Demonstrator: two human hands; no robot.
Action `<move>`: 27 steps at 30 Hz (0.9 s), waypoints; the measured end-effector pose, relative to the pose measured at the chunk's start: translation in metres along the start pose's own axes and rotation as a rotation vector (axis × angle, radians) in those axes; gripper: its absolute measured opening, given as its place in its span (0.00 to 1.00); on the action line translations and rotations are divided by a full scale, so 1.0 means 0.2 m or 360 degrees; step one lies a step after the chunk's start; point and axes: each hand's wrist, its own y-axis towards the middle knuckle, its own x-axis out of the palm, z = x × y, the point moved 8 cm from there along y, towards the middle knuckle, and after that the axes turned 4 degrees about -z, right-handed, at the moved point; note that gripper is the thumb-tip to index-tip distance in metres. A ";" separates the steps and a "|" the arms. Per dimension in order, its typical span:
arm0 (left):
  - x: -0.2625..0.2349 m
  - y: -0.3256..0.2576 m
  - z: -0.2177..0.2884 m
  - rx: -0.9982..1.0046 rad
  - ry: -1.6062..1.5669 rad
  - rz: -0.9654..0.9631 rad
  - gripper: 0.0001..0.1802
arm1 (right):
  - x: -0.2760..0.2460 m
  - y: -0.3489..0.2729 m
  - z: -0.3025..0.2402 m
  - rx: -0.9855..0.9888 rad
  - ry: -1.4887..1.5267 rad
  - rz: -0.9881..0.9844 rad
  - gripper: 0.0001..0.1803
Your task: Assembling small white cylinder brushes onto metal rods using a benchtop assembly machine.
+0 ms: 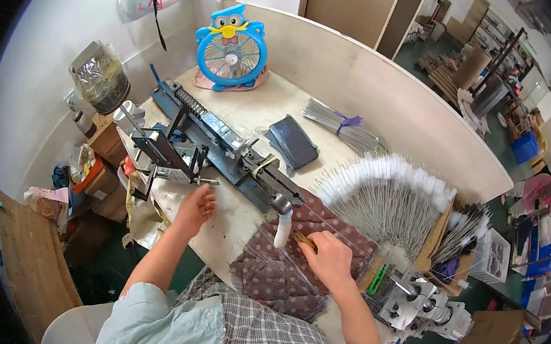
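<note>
My left hand (197, 210) is beside the black metal jig (171, 153) at the bench's left edge, its fingers bent together just below a short metal rod (208, 182). Whatever those fingers may hold is too small to tell. My right hand (331, 259) is closed round a thin yellowish-brown tool (305, 241), mostly hidden by the fingers. It is over a brown dotted quilted cloth (280, 264). Left of that tool, a white-wrapped lever handle (283, 230) hangs from the end of a long dark bench press (225, 145). A few thin wires lie across the cloth.
A large fan of thin metal wires with white tips (391, 195) spreads at the right. Behind lie a tied wire bundle (345, 124), a dark phone case (293, 142) and a blue fan (232, 53). A silver machine (424, 305) stands near right.
</note>
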 end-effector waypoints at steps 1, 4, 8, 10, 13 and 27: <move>-0.05 -0.01 0.03 -0.0004 -0.0113 0.0027 0.16 | 0.01 0.01 -0.01 0.0012 0.0015 -0.0041 0.11; -0.11 0.03 0.07 -0.0012 -0.0246 0.0041 0.13 | -0.01 0.03 -0.05 -0.0066 -0.0036 0.0026 0.10; -0.12 0.06 0.06 0.0021 -0.0307 0.0020 0.10 | -0.02 0.03 -0.06 -0.0042 -0.0083 0.0002 0.10; -0.13 0.07 0.05 0.0046 -0.0333 0.0059 0.09 | -0.06 0.01 -0.08 -0.0056 -0.0088 -0.0001 0.09; -0.12 0.06 0.04 0.0166 -0.0309 0.0195 0.08 | -0.15 -0.02 -0.11 -0.0078 -0.0108 0.0071 0.09; 1.23 -0.42 -0.31 0.0016 0.0232 -0.1012 0.09 | -0.40 -0.04 0.15 0.0154 0.0377 0.0251 0.10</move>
